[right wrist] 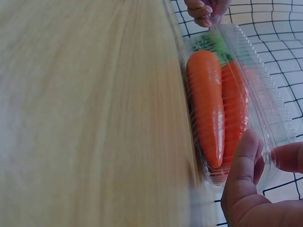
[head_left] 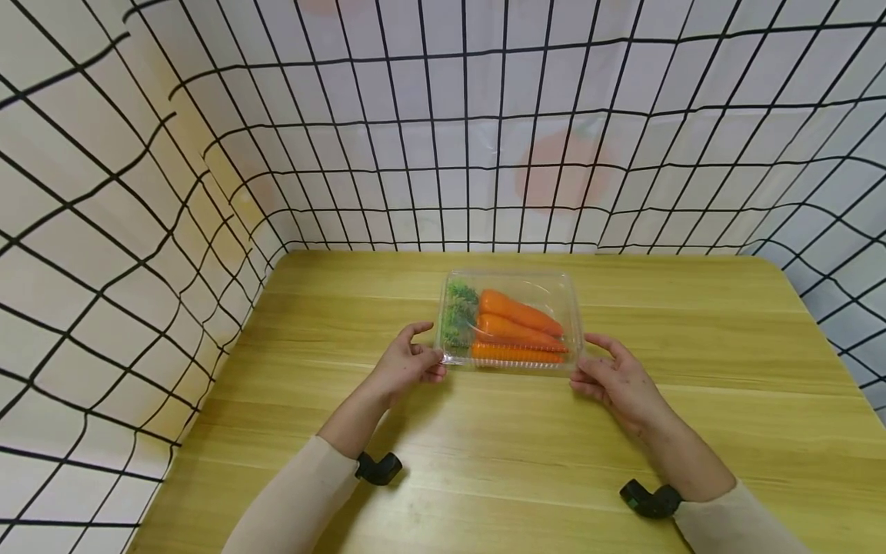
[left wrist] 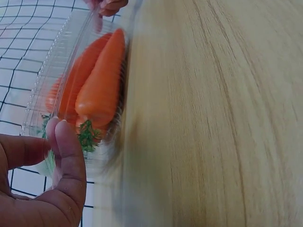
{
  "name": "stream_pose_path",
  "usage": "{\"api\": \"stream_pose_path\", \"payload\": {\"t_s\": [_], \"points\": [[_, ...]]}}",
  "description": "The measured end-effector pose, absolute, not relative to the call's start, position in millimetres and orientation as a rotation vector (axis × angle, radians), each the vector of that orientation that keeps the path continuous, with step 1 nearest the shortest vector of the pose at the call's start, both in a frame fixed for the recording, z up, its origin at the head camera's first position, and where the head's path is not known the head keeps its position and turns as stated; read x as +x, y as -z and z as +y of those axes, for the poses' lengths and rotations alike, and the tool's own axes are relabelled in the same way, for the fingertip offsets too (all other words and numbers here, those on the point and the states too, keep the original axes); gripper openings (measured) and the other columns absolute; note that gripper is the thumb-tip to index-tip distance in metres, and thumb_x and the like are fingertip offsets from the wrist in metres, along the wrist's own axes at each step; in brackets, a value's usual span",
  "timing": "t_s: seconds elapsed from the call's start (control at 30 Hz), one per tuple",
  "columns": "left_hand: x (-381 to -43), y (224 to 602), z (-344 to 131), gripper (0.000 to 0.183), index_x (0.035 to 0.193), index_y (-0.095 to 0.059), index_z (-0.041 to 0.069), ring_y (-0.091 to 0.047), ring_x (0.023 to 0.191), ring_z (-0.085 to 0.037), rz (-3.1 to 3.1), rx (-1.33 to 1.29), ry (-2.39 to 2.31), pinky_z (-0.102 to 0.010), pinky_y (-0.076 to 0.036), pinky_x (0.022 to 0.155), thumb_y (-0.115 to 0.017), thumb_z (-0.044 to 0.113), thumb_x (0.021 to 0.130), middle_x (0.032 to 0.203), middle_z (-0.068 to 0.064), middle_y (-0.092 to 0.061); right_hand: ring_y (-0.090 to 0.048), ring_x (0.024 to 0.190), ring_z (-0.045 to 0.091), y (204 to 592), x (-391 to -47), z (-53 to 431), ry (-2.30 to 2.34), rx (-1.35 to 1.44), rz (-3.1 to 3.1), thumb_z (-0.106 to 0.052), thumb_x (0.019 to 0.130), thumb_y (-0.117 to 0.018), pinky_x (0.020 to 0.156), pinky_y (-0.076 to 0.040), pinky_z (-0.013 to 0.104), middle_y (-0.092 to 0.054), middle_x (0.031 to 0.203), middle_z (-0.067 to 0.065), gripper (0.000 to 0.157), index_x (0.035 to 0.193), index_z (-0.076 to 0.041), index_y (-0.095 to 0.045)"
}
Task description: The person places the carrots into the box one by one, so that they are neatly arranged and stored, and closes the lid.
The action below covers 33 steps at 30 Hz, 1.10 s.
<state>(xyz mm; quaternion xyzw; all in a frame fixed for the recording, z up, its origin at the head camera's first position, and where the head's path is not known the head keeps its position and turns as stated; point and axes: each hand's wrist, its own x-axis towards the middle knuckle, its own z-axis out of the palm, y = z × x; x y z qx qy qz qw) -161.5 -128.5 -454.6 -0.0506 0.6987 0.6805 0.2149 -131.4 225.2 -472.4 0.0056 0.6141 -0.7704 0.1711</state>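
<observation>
A clear plastic clamshell box [head_left: 547, 283], its lid down, is in the middle of the head view, toward the back of the table. Through the plastic show three orange carrots [head_left: 515, 309] lying side by side, their tips to the right. Green leafy tops [head_left: 457, 315] fill the box's left end. My left hand [head_left: 404, 365] pinches the rim at the near left corner between thumb and fingers. At the near right corner, my right hand [head_left: 619, 377] pinches the rim the same way. In the right wrist view its thumb and fingers [right wrist: 244, 161] press the rim from both sides.
The wooden table [head_left: 484, 462] spreads out in front of the box and to both sides. A black wire grid [head_left: 467, 154] with white sheeting behind it runs along the back and sides. Each wrist wears a small black camera.
</observation>
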Motion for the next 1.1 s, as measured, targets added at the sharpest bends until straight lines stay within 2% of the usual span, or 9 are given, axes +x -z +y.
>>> {"api": "stream_pose_path", "payload": {"t_s": [0.5,1.1], "points": [[-161.2,454.8,-127.6,0.064,0.157,-0.03,0.01,-0.068,0.07,-0.016,1.964,-0.13,-1.87,-0.029,-0.062,0.069,-0.058,0.002,0.101,0.093,-0.015,-0.067,-0.073,0.085,0.01,475.2,-132.0,225.8,2.226,-0.041,1.692,-0.008,0.105,-0.055,0.078,-0.062,0.025,-0.073,0.093,0.001,0.037,0.136,-0.018,-0.038],[-161.1,457.1,-128.8,0.064,0.157,-0.029,0.007,-0.067,0.069,-0.016,1.968,-0.108,-1.875,-0.03,-0.062,0.069,-0.059,0.002,0.1,0.093,-0.017,-0.067,-0.073,0.084,0.009,476.6,-133.0,225.3,2.244,-0.049,1.706,-0.003,0.103,-0.056,0.077,-0.062,0.024,-0.073,0.092,0.0,0.044,0.14,-0.018,-0.037]]}}
